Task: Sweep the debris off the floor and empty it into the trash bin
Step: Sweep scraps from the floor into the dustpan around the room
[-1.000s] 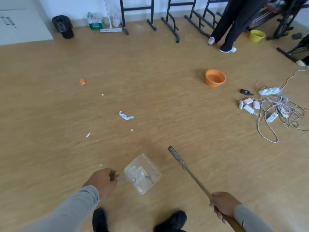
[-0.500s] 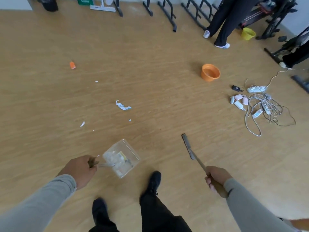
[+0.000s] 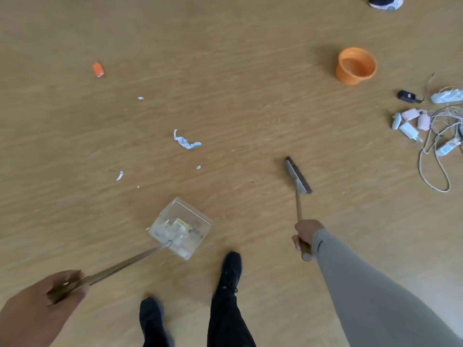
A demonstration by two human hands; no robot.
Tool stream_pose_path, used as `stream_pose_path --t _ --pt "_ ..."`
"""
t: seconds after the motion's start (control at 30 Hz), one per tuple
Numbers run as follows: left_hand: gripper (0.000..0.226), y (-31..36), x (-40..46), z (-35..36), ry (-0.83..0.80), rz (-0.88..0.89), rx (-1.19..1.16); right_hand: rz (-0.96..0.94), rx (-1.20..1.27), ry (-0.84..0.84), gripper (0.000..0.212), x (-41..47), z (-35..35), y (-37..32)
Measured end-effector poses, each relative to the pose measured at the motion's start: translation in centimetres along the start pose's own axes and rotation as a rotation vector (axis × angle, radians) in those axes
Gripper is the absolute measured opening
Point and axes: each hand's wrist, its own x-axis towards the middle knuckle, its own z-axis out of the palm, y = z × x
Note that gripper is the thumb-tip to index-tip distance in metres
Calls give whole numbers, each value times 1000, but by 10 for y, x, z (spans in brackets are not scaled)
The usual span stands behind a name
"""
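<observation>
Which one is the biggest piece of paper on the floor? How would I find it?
Start at the clear dustpan near the shoes, then look up the floor. The crumpled paper strip lies there, long and curly, unlike the tiny white flecks around it.

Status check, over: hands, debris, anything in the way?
Left hand grips dustpan, right hand grips broom. Paper scrap on floor beyond both. Cables right of broom, apart.

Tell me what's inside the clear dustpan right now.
The clear dustpan holds a heap of white paper scraps and a yellow-and-white piece, with a few dark bits beside them. Anything buried under the heap can't be made out.
</observation>
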Motion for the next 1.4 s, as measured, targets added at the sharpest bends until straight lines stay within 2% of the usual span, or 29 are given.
stream_pose_path --t 0.07,0.17,0.27,0.43,0.5,0.6,0.7,0.77,0.9,1.13,1.23,1.33,1.4 --pt "66 -10 8 3 -4 -4 -47 -54 -189 -81 19 -13 32 12" --pt "54 -7 6 -10 6 -25 -92 -76 -314 -147 38 -47 71 30" --pt "30 1 -8 -38 -27 -16 -68 -105 -340 -173 44 -96 107 39" --pt "23 -62 -18 -80 93 -46 -65 -108 -399 -252 44 -172 178 43" --pt "11 -74 -33 -101 125 -33 -39 -99 -406 -284 45 -196 208 45" --pt "10 -107 -43 -135 157 -21 -35 -110 -425 -320 46 -223 236 41" --pt "12 -155 -44 -161 151 -55 -22 -109 -419 -343 29 -243 232 26" --pt "16 -181 -42 -173 155 -69 -2 -98 -389 -303 20 -257 229 15" --pt "22 -203 -33 -185 79 -84 71 -221 -599 -236 23 -266 267 -16" --pt "27 -214 -16 -185 65 -76 176 -304 -1279 -223 44 -242 351 -76" --pt "27 -215 -15 -184 47 -64 193 -264 -1458 -136 58 -247 335 -66" --pt "25 -214 -15 -180 24 -34 211 -255 -1516 -48 74 -254 298 -49" --pt "24 -211 -15 -178 10 -10 221 -250 -1466 -30 66 -257 271 -41"
